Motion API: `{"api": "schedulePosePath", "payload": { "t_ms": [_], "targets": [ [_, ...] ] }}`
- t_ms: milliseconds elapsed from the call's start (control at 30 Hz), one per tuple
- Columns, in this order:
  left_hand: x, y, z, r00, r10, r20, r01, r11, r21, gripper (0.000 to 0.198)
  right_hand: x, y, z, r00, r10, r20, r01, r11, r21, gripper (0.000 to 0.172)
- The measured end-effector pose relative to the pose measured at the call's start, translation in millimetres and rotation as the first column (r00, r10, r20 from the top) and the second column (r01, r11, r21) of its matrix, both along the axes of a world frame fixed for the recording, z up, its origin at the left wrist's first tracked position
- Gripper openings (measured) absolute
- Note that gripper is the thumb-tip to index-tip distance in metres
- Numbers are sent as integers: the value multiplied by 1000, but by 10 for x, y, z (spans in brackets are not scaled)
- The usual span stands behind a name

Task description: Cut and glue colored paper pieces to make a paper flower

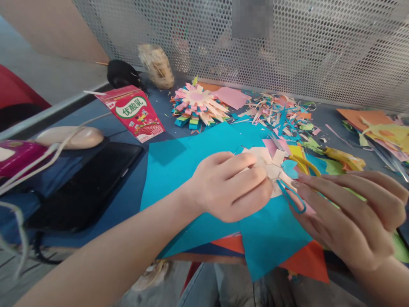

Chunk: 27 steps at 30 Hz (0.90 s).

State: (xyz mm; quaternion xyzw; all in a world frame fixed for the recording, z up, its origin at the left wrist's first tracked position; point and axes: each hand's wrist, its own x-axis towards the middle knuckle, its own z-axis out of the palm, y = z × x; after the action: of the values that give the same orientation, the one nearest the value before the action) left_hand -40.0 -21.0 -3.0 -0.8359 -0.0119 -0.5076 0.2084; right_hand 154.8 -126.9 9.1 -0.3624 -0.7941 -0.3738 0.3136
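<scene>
My left hand (231,185) is closed in a pinch on a pale pink cut-paper piece (266,164), holding it above a large blue paper sheet (191,170). My right hand (348,213) is just right of it, fingers stretched toward the piece, with a thin blue paper strip (292,198) curling under its fingertips. Whether the right fingers grip the strip is unclear. Yellow-handled scissors (343,157) lie just behind the right hand.
A finished layered paper flower (198,104) lies at the back centre beside a heap of paper scraps (281,113). A red drink carton (134,113) and a black tablet (86,183) lie at left. Orange and yellow sheets (377,125) sit right. A mesh screen (303,47) stands behind.
</scene>
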Motion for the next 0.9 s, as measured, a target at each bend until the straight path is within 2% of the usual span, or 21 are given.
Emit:
{"api": "schedulePosePath", "payload": {
  "t_ms": [33,133,233,367,667,900],
  "targets": [
    [7,1,-11,1000,4,12,-3,1000,-7,12,7,15,-2,1000,28,-3,-28,999,20,10],
    [18,4,-36,1000,2,24,-2,1000,-23,12,24,25,2,995,54,-78,-57,998,-36,11],
    [15,5,-45,1000,4,2,-4,1000,-27,12,27,0,18,995,49,-86,-59,992,-111,19],
    [2,-1,-32,1000,4,2,-4,999,-33,10,30,-22,22,996,34,-79,-47,984,-172,21],
    [-49,-7,23,997,-9,-74,6,999,-39,11,-22,22,38,995,92,-25,-94,992,-85,12],
    [-42,-16,17,999,-3,-45,1,999,-51,14,-7,-12,64,997,70,37,-64,990,-126,13]
  ]
}}
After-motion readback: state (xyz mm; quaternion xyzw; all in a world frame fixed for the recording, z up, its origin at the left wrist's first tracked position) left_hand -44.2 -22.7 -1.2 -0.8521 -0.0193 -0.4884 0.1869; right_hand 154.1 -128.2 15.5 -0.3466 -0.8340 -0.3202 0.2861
